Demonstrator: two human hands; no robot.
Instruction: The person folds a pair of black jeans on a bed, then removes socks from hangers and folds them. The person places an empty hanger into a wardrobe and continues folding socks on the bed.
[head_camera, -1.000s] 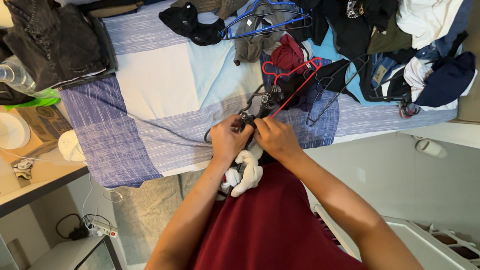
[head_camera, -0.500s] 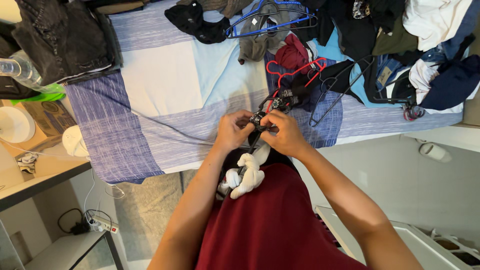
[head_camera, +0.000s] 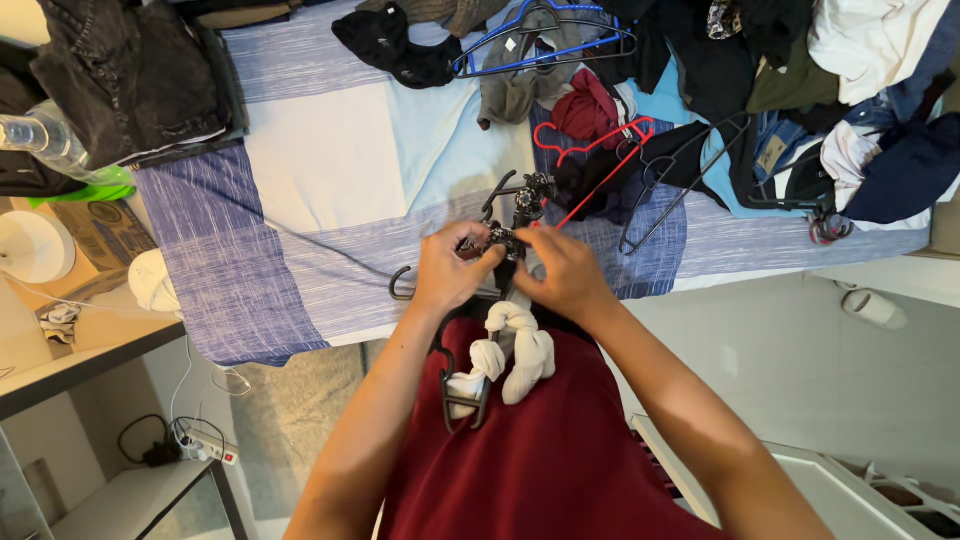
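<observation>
Both hands meet at the edge of the blue-and-white patchwork bed (head_camera: 300, 190): the left hand (head_camera: 447, 272) and right hand (head_camera: 563, 277) pinch a small dark patterned fabric piece (head_camera: 497, 240) between them (fingers closed on it), above a knotted white cloth (head_camera: 517, 345) hanging on black plastic hangers (head_camera: 462, 400).

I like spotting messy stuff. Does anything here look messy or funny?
Yes. Clothes lie in a jumbled heap at the bed's far right, with a red hanger and black hangers tangled among them. The left hand and right hand pinch a small dark tangle, and a knotted white cloth dangles below.
</observation>
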